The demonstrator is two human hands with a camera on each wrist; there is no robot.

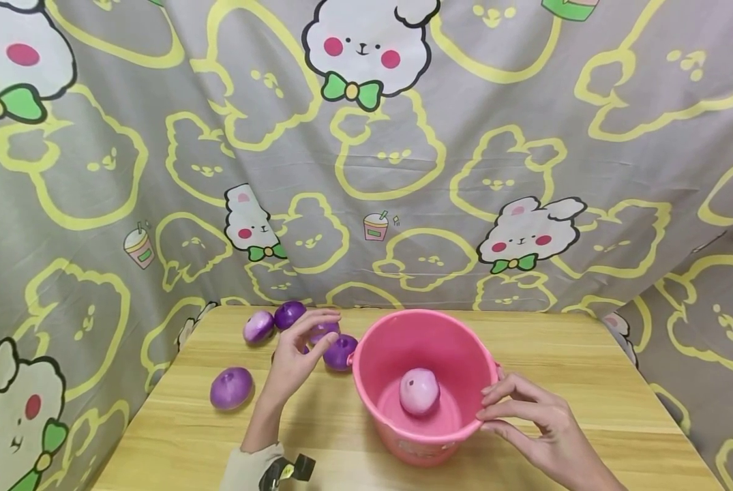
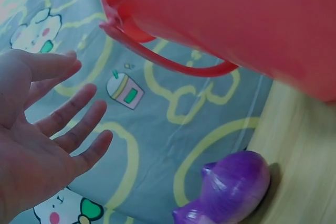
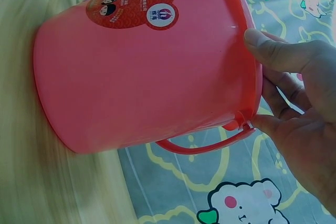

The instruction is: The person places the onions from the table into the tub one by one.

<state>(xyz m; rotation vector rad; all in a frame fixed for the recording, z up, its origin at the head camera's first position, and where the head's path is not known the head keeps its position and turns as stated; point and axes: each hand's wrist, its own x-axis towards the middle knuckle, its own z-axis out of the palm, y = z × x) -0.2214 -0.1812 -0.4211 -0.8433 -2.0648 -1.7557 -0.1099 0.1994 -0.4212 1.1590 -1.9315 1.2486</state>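
Observation:
A pink bucket (image 1: 397, 436) stands upright on the table, and one pale purple onion (image 1: 419, 391) lies on its bottom. My right hand (image 1: 541, 423) pinches the bucket's right rim, thumb on one side and fingers on the other; the right wrist view shows this hold on the rim (image 3: 254, 72). Left of the bucket, my left hand (image 1: 295, 354) hovers with loosely bent fingers and nothing in it. It overlaps several purple onions, partly hiding them, with one onion (image 1: 340, 352) between it and the bucket. In the left wrist view the palm (image 2: 37, 166) faces up, apart from the bucket handle (image 2: 173, 66).
Farther back on the left lie a lighter onion (image 1: 258, 327) and a dark purple one (image 1: 290, 315). Another onion (image 1: 231, 388) sits alone nearer the front left. A grey patterned curtain (image 1: 366, 170) hangs along the wooden table's (image 1: 562, 354) back edge.

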